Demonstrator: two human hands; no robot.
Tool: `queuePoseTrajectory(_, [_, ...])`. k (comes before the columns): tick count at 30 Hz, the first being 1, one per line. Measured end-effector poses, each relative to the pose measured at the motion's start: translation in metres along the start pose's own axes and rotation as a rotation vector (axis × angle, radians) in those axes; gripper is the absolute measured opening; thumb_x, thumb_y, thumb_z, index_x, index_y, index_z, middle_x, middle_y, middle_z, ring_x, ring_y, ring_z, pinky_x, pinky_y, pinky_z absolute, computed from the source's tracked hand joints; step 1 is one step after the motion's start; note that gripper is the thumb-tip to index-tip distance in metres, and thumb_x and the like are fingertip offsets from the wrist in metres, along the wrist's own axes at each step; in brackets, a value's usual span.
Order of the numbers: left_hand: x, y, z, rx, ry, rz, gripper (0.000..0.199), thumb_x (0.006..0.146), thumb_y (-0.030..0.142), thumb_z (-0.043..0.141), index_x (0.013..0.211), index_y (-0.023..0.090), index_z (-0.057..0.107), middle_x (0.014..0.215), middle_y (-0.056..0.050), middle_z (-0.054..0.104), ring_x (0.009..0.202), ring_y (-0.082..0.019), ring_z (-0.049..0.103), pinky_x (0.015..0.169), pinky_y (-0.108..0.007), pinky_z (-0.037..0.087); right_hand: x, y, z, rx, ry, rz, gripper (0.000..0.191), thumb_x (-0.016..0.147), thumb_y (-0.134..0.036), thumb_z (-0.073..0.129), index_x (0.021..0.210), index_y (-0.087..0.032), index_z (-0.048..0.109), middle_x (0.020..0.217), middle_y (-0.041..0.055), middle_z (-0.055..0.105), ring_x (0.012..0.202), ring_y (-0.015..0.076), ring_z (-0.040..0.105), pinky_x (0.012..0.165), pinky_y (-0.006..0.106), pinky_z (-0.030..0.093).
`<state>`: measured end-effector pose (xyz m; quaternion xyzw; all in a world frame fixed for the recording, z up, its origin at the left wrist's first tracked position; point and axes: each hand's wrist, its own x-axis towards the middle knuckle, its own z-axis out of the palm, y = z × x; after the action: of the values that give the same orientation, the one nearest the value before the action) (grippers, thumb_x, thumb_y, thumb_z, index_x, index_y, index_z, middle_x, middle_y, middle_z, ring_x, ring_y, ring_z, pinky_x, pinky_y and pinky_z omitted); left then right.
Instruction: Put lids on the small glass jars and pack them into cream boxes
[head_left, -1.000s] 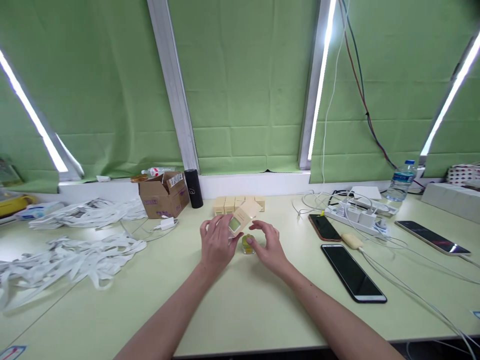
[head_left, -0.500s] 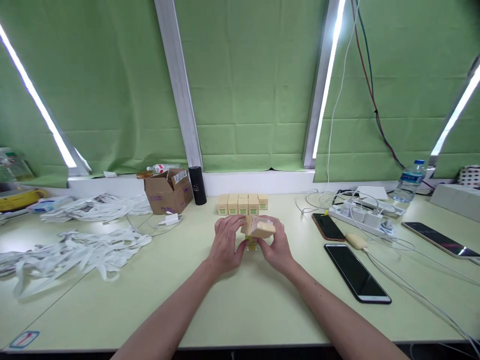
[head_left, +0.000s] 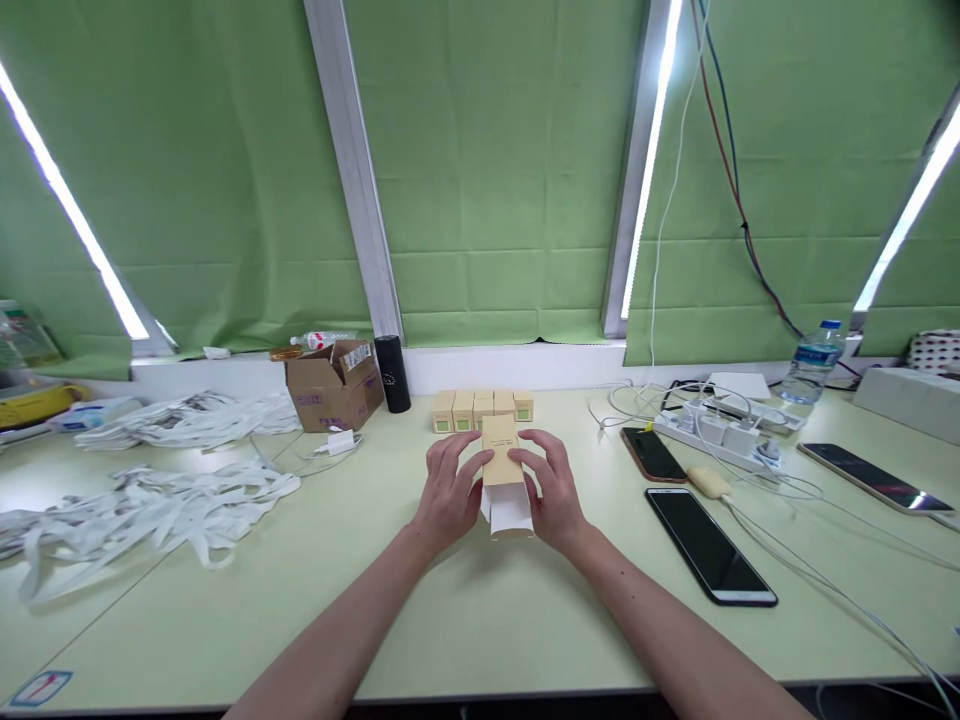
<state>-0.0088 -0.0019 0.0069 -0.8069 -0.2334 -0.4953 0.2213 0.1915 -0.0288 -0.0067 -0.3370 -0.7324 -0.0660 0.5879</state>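
Between my two hands is a small tan cardboard box (head_left: 500,455), its near end open with white inner flaps folded out toward me. My left hand (head_left: 450,485) grips its left side, fingertips on the top face. On the opposite side my right hand (head_left: 553,488) holds it the same way, with fingers bent over the edge. Fine print shows on the box's upper face. Whatever lies inside the box cannot be made out. Just beyond it stands a row of several similar tan boxes (head_left: 463,410) with green-edged labels, partly covered by the held box.
To the left lie heaps of white straps (head_left: 150,510), a brown carton (head_left: 334,385) and a black cylinder (head_left: 394,374). On the right are phones, one black-screened phone (head_left: 710,545) nearest, a power strip (head_left: 716,440) with tangled cables, and a water bottle (head_left: 813,362).
The held box has been turned so its printed face is up and its open, flapped end points toward me. Both hands have shifted their fingers onto its top and sides.
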Motion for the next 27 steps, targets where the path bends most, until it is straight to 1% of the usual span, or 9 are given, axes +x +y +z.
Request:
queuePoseTrajectory(3, [-0.002, 0.000, 0.002, -0.015, -0.005, -0.009, 0.051, 0.093, 0.012, 0.057, 0.141, 0.027, 0.049, 0.142, -0.017, 0.057, 0.134, -0.032, 0.053, 0.107, -0.054, 0.046, -0.002, 0.002, 0.000, 0.024, -0.033, 0.048, 0.038, 0.097, -0.019, 0.049, 0.132, -0.032, 0.055, 0.140, 0.0129, 0.054, 0.137, 0.0333, 0.051, 0.107, 0.063, 0.049])
queuePoseTrajectory(6, [-0.002, 0.001, 0.002, -0.042, -0.018, 0.000, 0.058, 0.094, 0.010, 0.055, 0.148, 0.027, 0.043, 0.144, -0.017, 0.056, 0.138, -0.032, 0.051, 0.111, -0.054, 0.045, -0.002, 0.001, -0.001, 0.021, -0.059, 0.064, 0.045, 0.092, -0.021, 0.058, 0.136, -0.032, 0.051, 0.142, 0.0132, 0.053, 0.139, 0.0350, 0.049, 0.109, 0.064, 0.047])
queuePoseTrajectory(11, [0.004, 0.002, -0.003, -0.147, -0.085, 0.023, 0.067, 0.096, 0.013, 0.053, 0.158, 0.022, 0.031, 0.147, -0.020, 0.053, 0.143, -0.034, 0.045, 0.114, -0.059, 0.044, 0.003, -0.004, -0.003, 0.091, -0.035, -0.027, 0.057, 0.091, -0.018, 0.056, 0.145, -0.032, 0.043, 0.148, 0.0116, 0.051, 0.143, 0.0339, 0.047, 0.113, 0.063, 0.046])
queuePoseTrajectory(14, [0.002, 0.001, -0.003, -0.243, -0.092, 0.005, 0.067, 0.096, 0.016, 0.052, 0.159, 0.020, 0.029, 0.145, -0.021, 0.054, 0.141, -0.035, 0.048, 0.113, -0.061, 0.045, 0.004, -0.007, -0.003, 0.157, -0.049, -0.057, 0.067, 0.091, -0.016, 0.053, 0.153, -0.031, 0.034, 0.151, 0.0107, 0.051, 0.144, 0.0329, 0.047, 0.116, 0.062, 0.044])
queuePoseTrajectory(16, [-0.003, 0.001, 0.000, -0.317, -0.077, -0.086, 0.065, 0.097, 0.018, 0.053, 0.157, 0.021, 0.030, 0.143, -0.021, 0.055, 0.137, -0.035, 0.052, 0.110, -0.059, 0.048, 0.002, -0.007, -0.002, 0.175, -0.061, -0.026, 0.070, 0.092, -0.016, 0.052, 0.156, -0.029, 0.029, 0.152, 0.0122, 0.051, 0.145, 0.0327, 0.047, 0.117, 0.061, 0.045])
queuePoseTrajectory(20, [-0.013, 0.001, 0.010, -0.554, -0.015, -0.409, 0.067, 0.099, 0.032, 0.060, 0.156, 0.023, 0.025, 0.139, -0.020, 0.057, 0.127, -0.031, 0.061, 0.100, -0.050, 0.055, -0.001, -0.008, 0.000, 0.187, -0.063, 0.052, 0.070, 0.095, -0.021, 0.054, 0.157, -0.028, 0.023, 0.153, 0.0159, 0.047, 0.141, 0.0342, 0.051, 0.113, 0.062, 0.049])
queuePoseTrajectory(23, [-0.011, 0.002, 0.013, -0.774, 0.031, -0.567, 0.068, 0.100, 0.039, 0.061, 0.154, 0.026, 0.021, 0.121, -0.013, 0.065, 0.111, -0.026, 0.068, 0.095, -0.045, 0.056, 0.001, -0.009, -0.001, 0.238, -0.056, 0.053, 0.068, 0.095, -0.024, 0.056, 0.156, -0.030, 0.026, 0.155, 0.0160, 0.043, 0.139, 0.0350, 0.051, 0.106, 0.060, 0.053])
queuePoseTrajectory(25, [-0.007, 0.003, 0.013, -0.872, 0.047, -0.652, 0.064, 0.100, 0.044, 0.061, 0.150, 0.028, 0.024, 0.109, -0.009, 0.068, 0.101, -0.023, 0.070, 0.091, -0.042, 0.056, 0.002, -0.011, -0.002, 0.256, -0.076, 0.066, 0.065, 0.095, -0.026, 0.057, 0.153, -0.031, 0.031, 0.155, 0.0156, 0.042, 0.142, 0.0359, 0.047, 0.101, 0.058, 0.056])
queuePoseTrajectory(27, [-0.001, 0.004, 0.010, -0.940, 0.050, -0.715, 0.059, 0.099, 0.047, 0.061, 0.144, 0.028, 0.029, 0.103, -0.007, 0.069, 0.096, -0.022, 0.070, 0.088, -0.039, 0.056, 0.002, -0.012, -0.002, 0.248, -0.111, 0.097, 0.062, 0.094, -0.029, 0.058, 0.152, -0.031, 0.034, 0.155, 0.0157, 0.041, 0.143, 0.0367, 0.044, 0.099, 0.057, 0.057])
